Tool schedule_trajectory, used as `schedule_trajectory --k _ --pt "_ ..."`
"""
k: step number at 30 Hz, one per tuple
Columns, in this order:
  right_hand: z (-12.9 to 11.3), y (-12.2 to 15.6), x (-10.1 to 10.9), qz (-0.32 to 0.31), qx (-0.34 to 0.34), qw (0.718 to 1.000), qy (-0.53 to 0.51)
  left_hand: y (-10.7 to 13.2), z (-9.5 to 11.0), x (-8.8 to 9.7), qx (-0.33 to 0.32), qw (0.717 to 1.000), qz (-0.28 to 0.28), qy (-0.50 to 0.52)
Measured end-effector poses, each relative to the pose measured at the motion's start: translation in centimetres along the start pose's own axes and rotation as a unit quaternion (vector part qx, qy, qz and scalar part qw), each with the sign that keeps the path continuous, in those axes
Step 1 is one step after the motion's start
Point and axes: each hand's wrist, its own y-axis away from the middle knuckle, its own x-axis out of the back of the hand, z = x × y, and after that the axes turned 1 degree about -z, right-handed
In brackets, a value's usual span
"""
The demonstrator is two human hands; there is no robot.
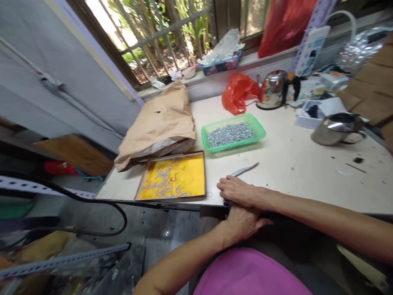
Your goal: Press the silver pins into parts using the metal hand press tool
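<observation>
My right hand (237,191) lies palm down on the front edge of the pale table (291,164), fingers stretched flat and pointing left, holding nothing I can see. My left hand (244,222) sits just below the table edge, under the right hand. Its thumb sticks out and its fingers are hidden. A thin metal tool like tweezers (245,169) lies on the table just beyond the right hand. To the left, a shallow yellow-lined tray (196,172) holds several scattered small metal pieces. Behind it, a green plastic basket (259,130) is filled with similar pieces.
A brown paper bag (159,123) lies at the table's left rear. A red plastic bag (238,96), a steel kettle (274,88) and a metal pot (334,129) stand at the back right. Perforated metal bars (61,260) and a black cable (92,200) lie at the lower left.
</observation>
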Motion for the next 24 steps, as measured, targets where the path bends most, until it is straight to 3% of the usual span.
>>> schedule_trajectory --k 4,6,8,11,13,15,16,18,20,24 --pt "-0.1 -0.8 -0.2 0.045 0.032 0.998 -0.027 -0.2 -0.6 -0.2 -0.025 1.0 0.0 -0.014" --pt "0.0 -0.9 1.4 0.129 0.016 0.987 -0.093 -0.6 -0.8 -0.1 -0.047 0.998 0.004 -0.031" --pt "0.3 -0.7 4.1 0.26 -0.028 0.954 -0.147 -0.8 -1.0 0.7 -0.065 0.996 0.015 -0.053" --pt "2.5 -0.4 8.6 0.429 -0.124 0.887 -0.121 0.2 -2.0 3.9 -0.031 0.994 0.044 -0.092" --pt "5.5 -0.2 10.5 0.479 -0.184 0.854 -0.08 2.0 -3.5 7.1 0.063 0.988 0.065 -0.125" --pt "8.8 0.0 10.8 0.463 -0.213 0.859 -0.042 4.3 -5.7 10.6 0.19 0.964 0.075 -0.171" --pt "10.3 0.2 10.5 0.417 -0.232 0.878 -0.026 5.5 -6.9 12.3 0.238 0.948 0.073 -0.2" --pt "12.0 0.7 9.0 0.347 -0.277 0.896 0.002 7.7 -9.1 14.9 0.288 0.926 0.04 -0.241" --pt "11.7 1.5 7.2 0.304 -0.277 0.911 0.006 9.2 -10.8 16.3 0.308 0.918 -0.01 -0.249" --pt "7.0 4.0 3.4 0.238 -0.207 0.947 -0.053 10.0 -12.2 16.8 0.297 0.922 -0.08 -0.236"
